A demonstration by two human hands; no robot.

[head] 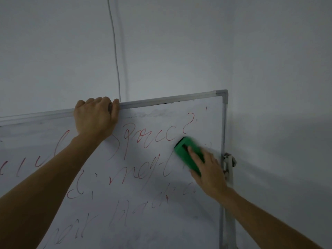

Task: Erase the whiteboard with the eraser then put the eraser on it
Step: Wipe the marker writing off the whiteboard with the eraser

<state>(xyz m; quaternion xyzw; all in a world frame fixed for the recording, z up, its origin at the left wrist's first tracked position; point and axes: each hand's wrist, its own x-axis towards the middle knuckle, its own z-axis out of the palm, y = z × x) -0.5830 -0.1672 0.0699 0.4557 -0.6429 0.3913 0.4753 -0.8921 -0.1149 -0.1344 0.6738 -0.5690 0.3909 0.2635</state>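
- The eraser (181,152), a green block, lies flat against the whiteboard (203,123) at about 5 o'clock from the middle of the view, just below the end of the top line of red writing (152,141).
- The right hand (208,173) holds it from 4 o'clock, fingers laid along its back with one near a dark slot. The thumb is hidden and the hand is blurred.
- The left hand (95,119), at 9 o'clock, has its fingers curled over the board's top frame (170,99), gripping it.
- The eraser looks light and stiff-backed, probably with a soft wiping face. It is best gripped across its long sides and pressed flat.
- The board looks smooth and may rock on its stand, so the steadying grip helps.
- Most of the writing remains to be wiped.
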